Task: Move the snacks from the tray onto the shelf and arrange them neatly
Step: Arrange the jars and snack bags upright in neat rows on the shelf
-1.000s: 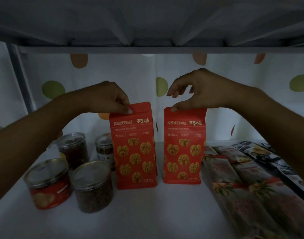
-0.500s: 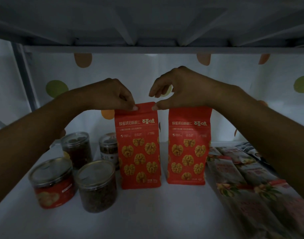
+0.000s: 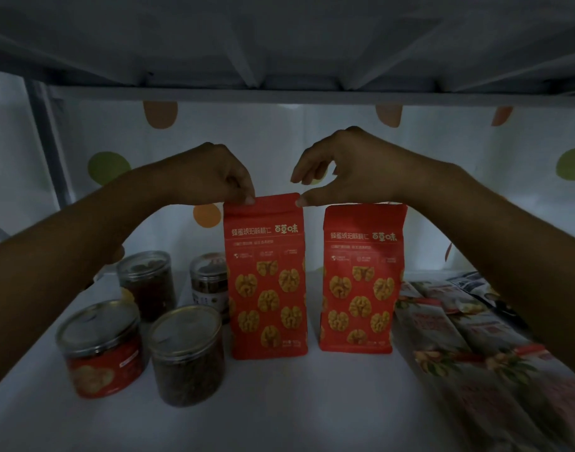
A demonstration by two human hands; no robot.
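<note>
**Squaring up the left walnut bag on the shelf**

Nearest me, on the white shelf board (image 3: 279,415): a short clear plastic jar with a red label (image 3: 100,349) at left front, a taller clear jar of dark contents (image 3: 186,355) just beside it. At right front, a row of flat printed snack packets (image 3: 475,347) lies overlapped and angled away from me.

Mid-shelf: two upright red walnut-print stand-up bags. My left hand (image 3: 211,172) pinches the top left corner of the left red bag (image 3: 266,282); my right hand (image 3: 351,168) meets its top right corner with the thumb, other fingers curled loosely above, so I cannot tell whether that side is a true pinch. The right red bag (image 3: 361,278) stands free, apart from its twin by a visible gap.

Behind: two more clear jars (image 3: 147,283), then the dotted backdrop (image 3: 110,168).

Judgement: placing appears done here; this is the tidying step. Next move calls for a light nudge to bring the held bag level with its neighbour, fronts flush, then letting go without tipping it.
</note>
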